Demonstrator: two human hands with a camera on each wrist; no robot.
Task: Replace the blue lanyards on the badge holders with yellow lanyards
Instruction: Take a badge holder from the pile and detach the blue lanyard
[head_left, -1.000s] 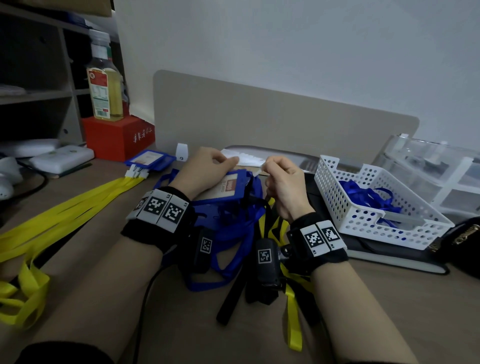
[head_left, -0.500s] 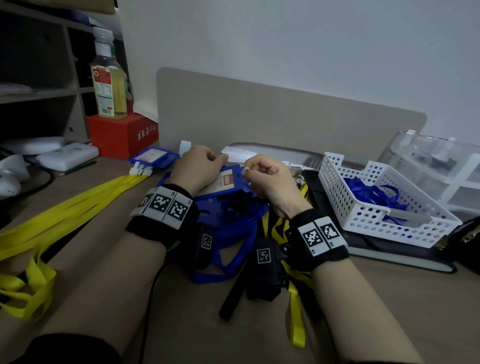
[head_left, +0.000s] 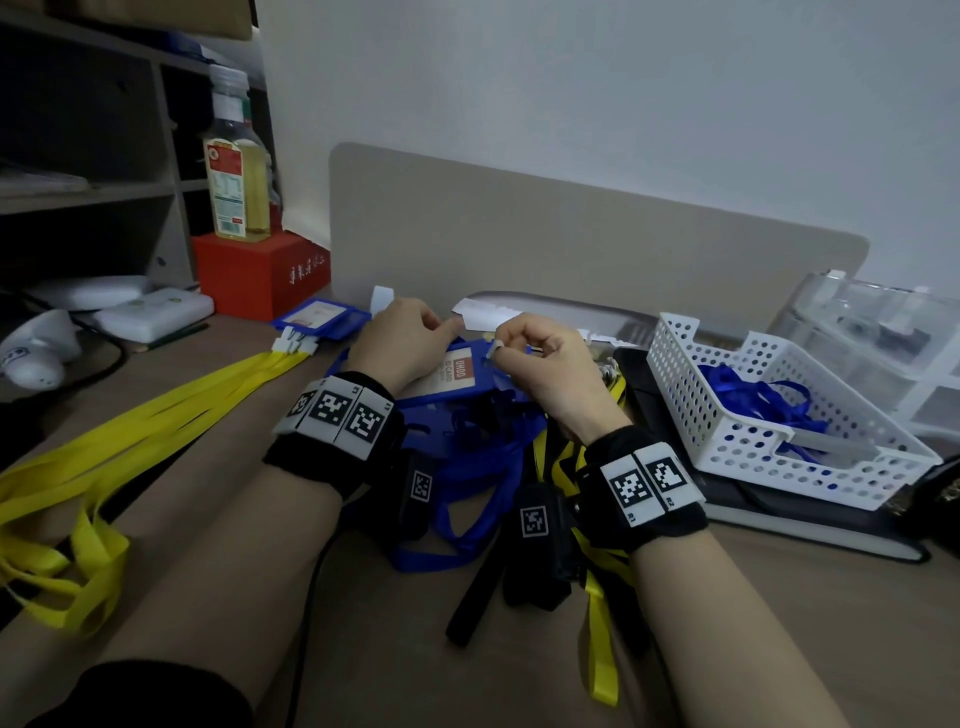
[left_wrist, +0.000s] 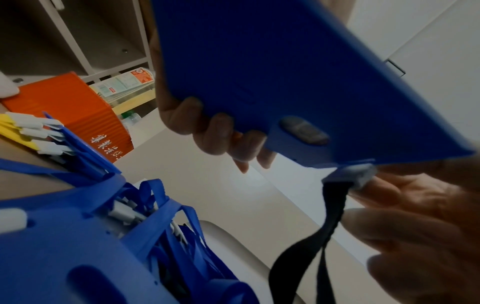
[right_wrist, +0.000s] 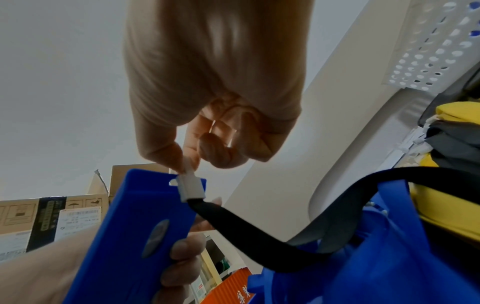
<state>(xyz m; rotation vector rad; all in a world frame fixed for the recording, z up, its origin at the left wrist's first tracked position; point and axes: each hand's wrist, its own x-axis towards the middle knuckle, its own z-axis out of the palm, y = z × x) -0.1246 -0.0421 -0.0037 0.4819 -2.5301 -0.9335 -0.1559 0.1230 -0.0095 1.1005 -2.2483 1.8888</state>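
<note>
While the left hand (head_left: 400, 343) grips the blue badge holder (right_wrist: 135, 226), the right hand (head_left: 545, 364) pinches the white clip (right_wrist: 191, 186) at its top slot, strap trailing rightward.

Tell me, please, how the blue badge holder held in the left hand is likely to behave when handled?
The blue badge holder probably stays stiff: it keeps flat, straight edges though the left hand grips only one side. It seems light, held up by fingertips. The strap hanging from its white clip looks floppy and may drag or snag.
</note>
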